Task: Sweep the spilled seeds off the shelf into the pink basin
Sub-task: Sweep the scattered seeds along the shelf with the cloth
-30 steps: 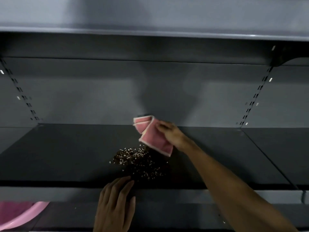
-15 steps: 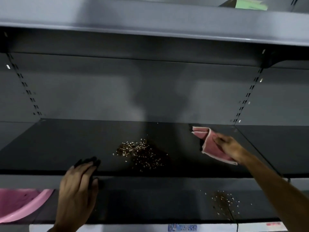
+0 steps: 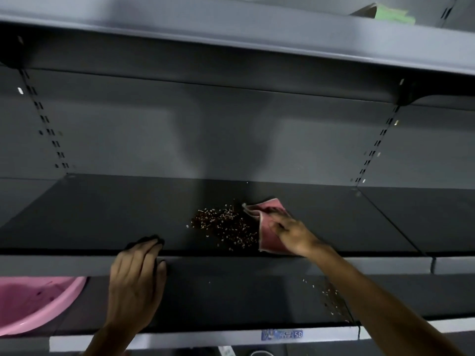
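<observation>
While right hand (image 3: 295,235) grips pink cloth (image 3: 267,236) just right of seeds (image 3: 226,227), left hand (image 3: 136,283) lies flat on shelf (image 3: 102,214) lip | step: gathering sweep | next: likely push left toward pink basin (image 3: 30,304)

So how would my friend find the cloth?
Start at the dark middle shelf, where a pile of seeds lies near the front edge. Just right of the pile, under the right hand, is the cloth. It is flat, folded and pink with pale edging, unlike the other pink thing, the round basin lower down at far left.
</observation>
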